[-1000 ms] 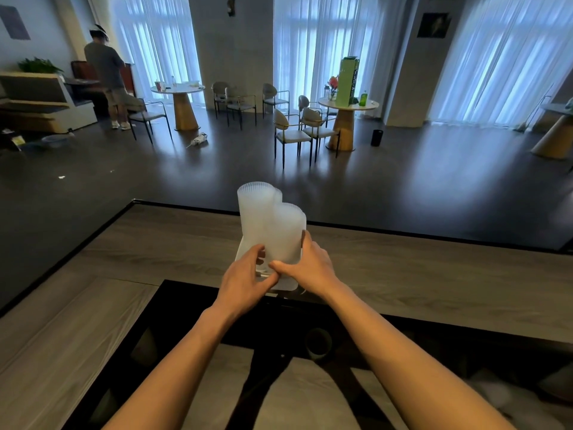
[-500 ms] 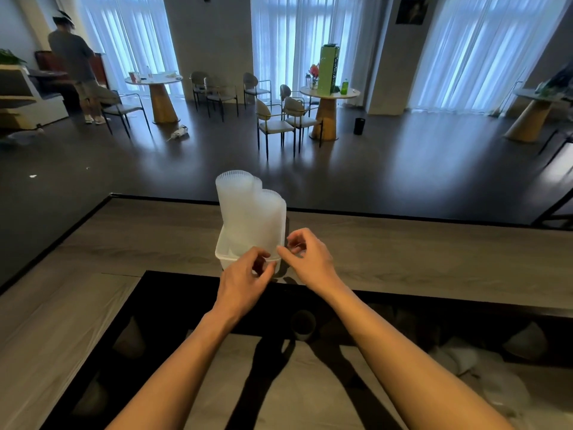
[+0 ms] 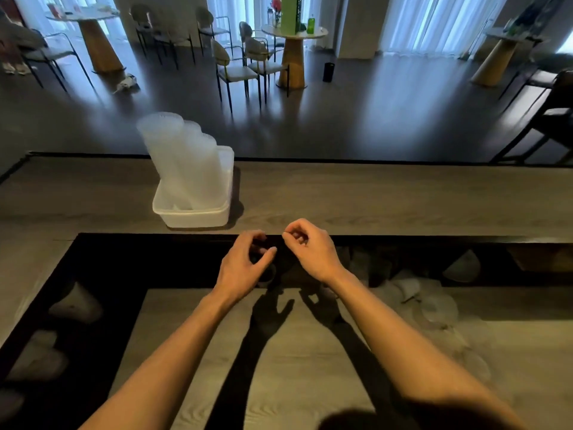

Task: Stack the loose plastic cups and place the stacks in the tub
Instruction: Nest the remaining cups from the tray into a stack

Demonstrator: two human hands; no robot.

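1. White plastic tub (image 3: 192, 217) sits on the wood-grain table (image 3: 387, 197), up and to the left of both hands, not touching either.
2. Tall stacks of cups (image 3: 183, 162) stand inside the tub, leaning left, tops well above its rim.
3. Left hand (image 3: 245, 268) is loosely curled with thumb and fingers apart. It is empty and hangs over the dark recess (image 3: 139, 262).
4. Right hand (image 3: 313, 246) is just beside it, fingers loosely bent toward the thumb, holding nothing.
5. Loose cups (image 3: 409, 290) lie in the recess to the right of the hands, and other cups (image 3: 76, 302) lie far left.
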